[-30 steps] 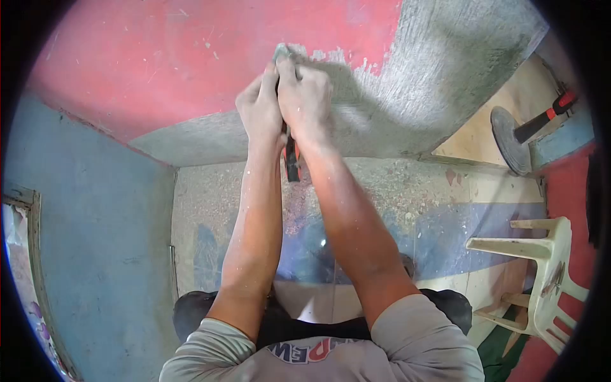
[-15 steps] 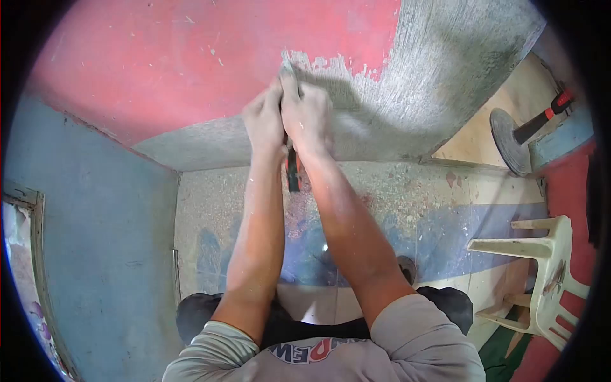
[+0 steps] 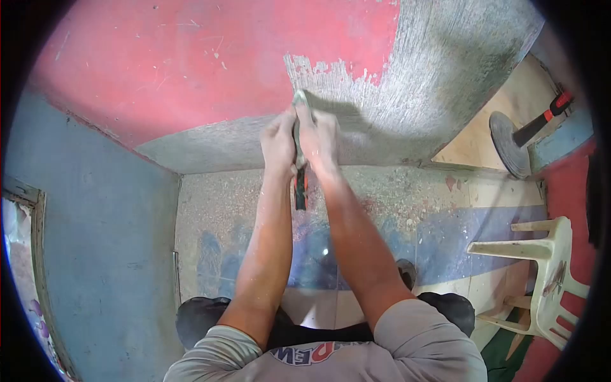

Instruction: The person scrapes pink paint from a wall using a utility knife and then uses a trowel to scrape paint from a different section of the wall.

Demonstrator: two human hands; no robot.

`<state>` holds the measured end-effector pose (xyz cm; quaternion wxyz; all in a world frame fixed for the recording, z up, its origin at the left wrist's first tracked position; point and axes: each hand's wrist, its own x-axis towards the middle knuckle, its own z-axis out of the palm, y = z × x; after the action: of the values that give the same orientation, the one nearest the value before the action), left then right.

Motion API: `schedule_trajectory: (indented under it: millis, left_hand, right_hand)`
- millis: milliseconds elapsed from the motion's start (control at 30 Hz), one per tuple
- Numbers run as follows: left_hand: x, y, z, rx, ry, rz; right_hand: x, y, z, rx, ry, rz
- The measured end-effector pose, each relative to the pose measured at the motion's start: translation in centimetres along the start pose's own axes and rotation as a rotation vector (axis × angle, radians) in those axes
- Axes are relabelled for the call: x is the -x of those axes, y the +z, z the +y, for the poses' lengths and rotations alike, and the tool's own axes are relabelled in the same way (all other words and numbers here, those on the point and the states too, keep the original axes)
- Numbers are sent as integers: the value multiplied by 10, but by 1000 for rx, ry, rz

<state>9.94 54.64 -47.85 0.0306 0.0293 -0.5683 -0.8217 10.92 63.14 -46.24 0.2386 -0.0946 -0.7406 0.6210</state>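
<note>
Dusty and side by side, my left hand and my right hand are wrapped round one scraping tool. Its black and orange handle sticks out below my hands, and its grey tip is against the wall above them. Red paint covers the wall to the left of the tip. Bare grey, streaked wall shows to the right, with a ragged paint edge above the tip. My fingers hide the middle of the tool.
A whitish plastic chair lies at the right. A round grey disc with a black and red handle leans above it. Blue wall stands at the left. Paint chips litter the floor beneath my arms.
Both hands and the tool have moved down the wall and slightly right. A strip of grey wall now shows where the tip and red paint were.
</note>
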Motion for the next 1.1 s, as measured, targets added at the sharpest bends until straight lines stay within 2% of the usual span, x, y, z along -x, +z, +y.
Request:
schedule_trajectory:
  millis: [67,167,233,300,367,467,567,667,767,800,867,967,1000,1067,1100]
  left_hand:
    - [4,5,-10,20,17,13]
    - [-14,24,31,-7,171,-20]
    - [-10,26,56,-5,43,-22]
    - [-9,23,60,-30,11,-19]
    - [-3,12,25,-91,46,-20]
    - [2,9,-11,70,23,12]
    - [-1,29,43,37,94,37]
    - [-9,30,62,114,136,-31]
    - [0,21,35,-25,38,55]
    - [0,18,12,43,91,50]
    - [0,17,2,35,48,52]
    - [-12,29,43,14,151,1]
    - [-13,28,52,-7,188,-21]
    - [-15,24,53,21,122,-49]
    - [-15,22,57,40,100,-62]
  right_hand:
    - [7,-2,-1,-14,102,24]
    - [-28,-2,-36,112,-110,37]
    - [-30,1,-44,21,-114,58]
    - [-27,2,-47,-8,-98,63]
    - [-11,-4,-25,37,-37,66]
    - [-1,0,4,20,56,57]
    - [-29,0,-35,76,-127,51]
    - [-35,-2,-64,-1,-114,5]
    - [-18,-2,-31,84,-86,51]
    - [-12,-4,-24,44,-26,45]
    - [-2,-6,-14,-34,103,23]
    - [-30,-3,-41,81,-103,45]
    - [-32,-2,-44,33,-104,52]
    - [-38,5,-55,-76,-144,59]
    - [-33,7,-51,-123,-101,15]
